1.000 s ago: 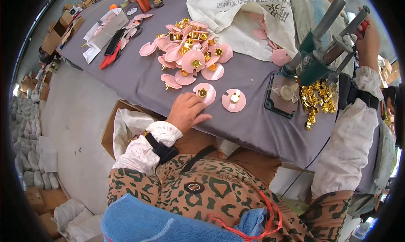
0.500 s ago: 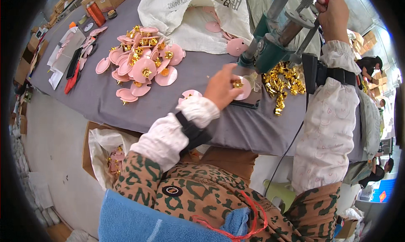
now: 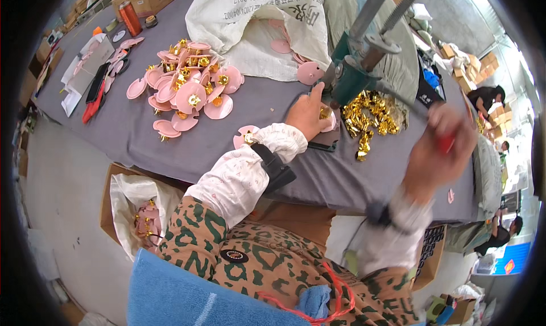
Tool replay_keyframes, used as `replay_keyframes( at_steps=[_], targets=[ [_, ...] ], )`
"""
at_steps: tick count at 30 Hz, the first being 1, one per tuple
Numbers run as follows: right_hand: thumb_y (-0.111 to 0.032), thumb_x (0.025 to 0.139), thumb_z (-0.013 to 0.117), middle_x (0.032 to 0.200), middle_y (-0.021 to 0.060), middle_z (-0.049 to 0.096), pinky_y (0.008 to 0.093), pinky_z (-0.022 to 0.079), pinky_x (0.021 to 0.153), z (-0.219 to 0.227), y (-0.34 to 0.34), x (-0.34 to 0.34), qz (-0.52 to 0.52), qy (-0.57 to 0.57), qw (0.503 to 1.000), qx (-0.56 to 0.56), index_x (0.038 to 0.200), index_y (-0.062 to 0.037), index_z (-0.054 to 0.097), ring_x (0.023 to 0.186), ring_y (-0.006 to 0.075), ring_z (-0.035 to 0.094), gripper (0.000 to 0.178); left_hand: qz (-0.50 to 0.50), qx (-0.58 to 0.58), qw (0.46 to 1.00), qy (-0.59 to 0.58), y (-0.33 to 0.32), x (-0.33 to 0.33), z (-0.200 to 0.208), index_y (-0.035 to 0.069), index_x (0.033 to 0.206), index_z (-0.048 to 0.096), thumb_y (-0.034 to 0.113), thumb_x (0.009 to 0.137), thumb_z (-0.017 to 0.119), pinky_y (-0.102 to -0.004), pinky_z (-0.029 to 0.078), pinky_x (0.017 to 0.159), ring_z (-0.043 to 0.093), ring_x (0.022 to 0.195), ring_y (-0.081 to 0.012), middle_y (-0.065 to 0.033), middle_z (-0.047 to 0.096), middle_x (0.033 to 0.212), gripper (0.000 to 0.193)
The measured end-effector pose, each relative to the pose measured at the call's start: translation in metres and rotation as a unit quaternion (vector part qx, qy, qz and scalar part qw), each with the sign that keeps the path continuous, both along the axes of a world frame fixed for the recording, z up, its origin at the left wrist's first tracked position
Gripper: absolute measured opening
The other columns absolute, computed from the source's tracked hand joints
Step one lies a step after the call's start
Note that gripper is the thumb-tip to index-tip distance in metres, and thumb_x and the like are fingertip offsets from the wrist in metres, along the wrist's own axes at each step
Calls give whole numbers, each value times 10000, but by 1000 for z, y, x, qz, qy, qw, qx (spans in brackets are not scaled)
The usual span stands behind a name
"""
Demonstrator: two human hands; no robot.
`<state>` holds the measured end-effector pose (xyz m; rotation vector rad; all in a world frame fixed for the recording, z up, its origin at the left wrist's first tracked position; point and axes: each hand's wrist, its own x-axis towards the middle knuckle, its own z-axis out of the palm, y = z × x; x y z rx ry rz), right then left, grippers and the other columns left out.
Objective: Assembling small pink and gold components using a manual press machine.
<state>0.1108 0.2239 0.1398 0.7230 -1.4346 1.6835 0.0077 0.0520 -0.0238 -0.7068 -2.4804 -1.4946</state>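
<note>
A green hand press (image 3: 348,81) stands at the right of the table. My right hand (image 3: 438,150), smeared by motion, is closed around the red knob (image 3: 446,142) of its lever, which is pulled down toward me. My left hand (image 3: 309,115) is at the press's foot, its fingers closed on a round pink plastic disc (image 3: 333,123) with a shiny gold piece (image 3: 325,112) at its middle. The fingers partly hide both. Near my left wrist lies another pink disc (image 3: 244,137) with a gold piece.
A heap of pink discs with gold pieces (image 3: 190,90) lies left of the press, gold pieces (image 3: 369,121) right of it. Behind is a white woven sack (image 3: 227,30) with pink discs. A lined carton (image 3: 122,198) stands below the table edge. People work at far right.
My right hand has brought the lever knob down from the top right toward me. My left hand has shifted slightly right and up, staying at the disc under the press.
</note>
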Motion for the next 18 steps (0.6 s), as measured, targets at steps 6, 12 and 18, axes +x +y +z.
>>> replay_keyframes(
  at_steps=[6,12,18],
  targets=[
    [-205,902,437,620,47,510,522,352,999,-95,-10,70,-205,-98,942,249,715,-68,550,699,189,534,258,-18,-58,998,-33,2,4,9,16,1357,301,165,670,759,-396,457,843,566,973,-319,-137,632,978,839],
    [-112,921,436,634,61,435,281,486,562,59,8,-37,-227,-37,941,250,812,22,531,592,145,486,197,49,-50,997,-25,-6,12,5,14,1286,374,162,700,735,-405,458,812,577,918,-335,-155,622,935,704],
    [-82,885,458,724,15,533,185,314,436,104,17,-173,-137,-226,964,-37,1099,29,594,554,78,477,276,75,31,997,-6,-15,14,1,36,1197,467,207,711,704,-406,471,766,601,866,-334,-154,636,889,568]
  ],
)
